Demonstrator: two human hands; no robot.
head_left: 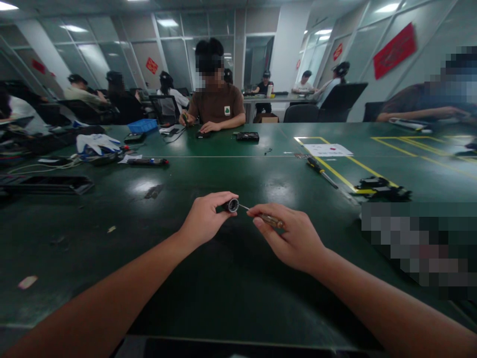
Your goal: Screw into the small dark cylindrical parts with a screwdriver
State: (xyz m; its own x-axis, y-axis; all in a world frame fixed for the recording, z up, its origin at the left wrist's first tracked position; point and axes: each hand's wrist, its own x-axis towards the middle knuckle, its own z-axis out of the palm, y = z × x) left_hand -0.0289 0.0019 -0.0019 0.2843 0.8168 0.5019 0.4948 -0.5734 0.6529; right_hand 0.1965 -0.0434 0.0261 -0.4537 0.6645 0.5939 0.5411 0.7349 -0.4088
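Observation:
In the middle of the head view, my left hand [204,217] grips a small black cylindrical part [233,205] between thumb and fingers. Its round, ringed end faces me. My right hand [294,237] is closed around the amber handle of a thin screwdriver [274,220]. The screwdriver's shaft points left, with its tip at or very near the right side of the cylinder; whether it touches I cannot tell. Both hands are held above the green table [231,288]. My fingers hide part of the cylinder's body.
A larger screwdriver [322,172] and black parts [383,189] lie to the right, near a paper sheet [328,150]. On the left are white gloves [97,144], an electric screwdriver [147,161] and a black frame [48,184]. Opposite, a person [216,102] handles a dark device.

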